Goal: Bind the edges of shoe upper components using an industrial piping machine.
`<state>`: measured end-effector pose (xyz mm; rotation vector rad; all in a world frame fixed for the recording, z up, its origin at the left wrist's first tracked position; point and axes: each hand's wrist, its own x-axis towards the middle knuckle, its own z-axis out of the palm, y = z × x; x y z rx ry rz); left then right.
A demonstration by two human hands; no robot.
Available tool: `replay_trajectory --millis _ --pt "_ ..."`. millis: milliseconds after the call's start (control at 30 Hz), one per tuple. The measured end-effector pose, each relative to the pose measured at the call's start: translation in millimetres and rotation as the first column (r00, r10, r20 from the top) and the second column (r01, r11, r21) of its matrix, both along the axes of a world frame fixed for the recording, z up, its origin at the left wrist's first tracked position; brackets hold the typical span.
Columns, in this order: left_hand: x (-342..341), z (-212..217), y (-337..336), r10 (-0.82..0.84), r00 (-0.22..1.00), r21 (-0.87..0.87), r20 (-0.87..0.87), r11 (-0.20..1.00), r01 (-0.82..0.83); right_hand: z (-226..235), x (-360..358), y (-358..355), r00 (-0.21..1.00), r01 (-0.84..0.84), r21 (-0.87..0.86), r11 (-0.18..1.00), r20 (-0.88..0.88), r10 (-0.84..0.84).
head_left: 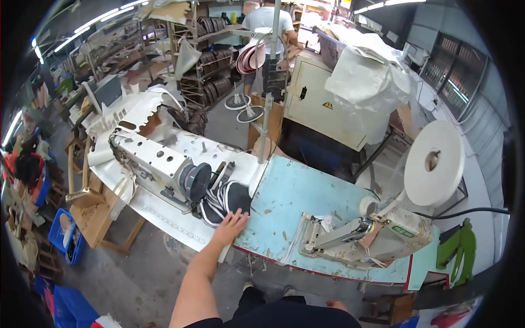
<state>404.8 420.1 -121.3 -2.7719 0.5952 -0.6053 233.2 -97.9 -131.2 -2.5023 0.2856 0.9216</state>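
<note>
My left hand (232, 225) reaches forward with its fingers spread, at the near edge of a pile of black pieces with white stripes (232, 198). The fingertips seem to touch the pile; nothing is gripped. This pile lies on the table beside the round dark handwheel (196, 182) of a white sewing machine (150, 161). Low in the picture, close to my body, my right hand (336, 305) shows only in small part, and its fingers are not clear.
A worn light-blue tabletop (295, 188) carries a second machine (355, 240) with a big white tape roll (435, 164). Behind stand a beige cabinet (322, 106) and a person (268, 22) near shelves. Blue baskets (68, 235) stand on the floor at left, near a wooden stool (93, 218).
</note>
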Motion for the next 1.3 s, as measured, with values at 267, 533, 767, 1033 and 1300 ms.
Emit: replay_trajectory --millis 267,533,767,1033,1300 --pt "-29 10 -11 -0.097 0.989 -0.250 -0.115 0.966 0.066 70 207 292 0.865 -0.391 0.514 0.764 0.489 0.113" --pt "-58 26 -42 -0.253 0.962 -0.848 -0.107 0.528 0.045 65 265 397 0.868 -0.265 0.544 0.796 0.495 -0.049" --pt "-93 -84 -155 -0.618 0.359 -0.124 -0.699 -0.390 -0.913 89 263 326 0.790 -0.431 0.382 0.817 0.598 0.137" --pt "-57 -107 -204 -0.778 0.563 0.337 -0.280 -0.629 -0.701 105 265 270 0.922 -0.155 0.565 0.810 0.378 -0.087" --pt "-116 -111 -169 -0.572 0.790 -0.228 -0.218 -0.757 -0.612 73 228 217 0.769 -0.170 0.353 0.920 0.631 -0.100"
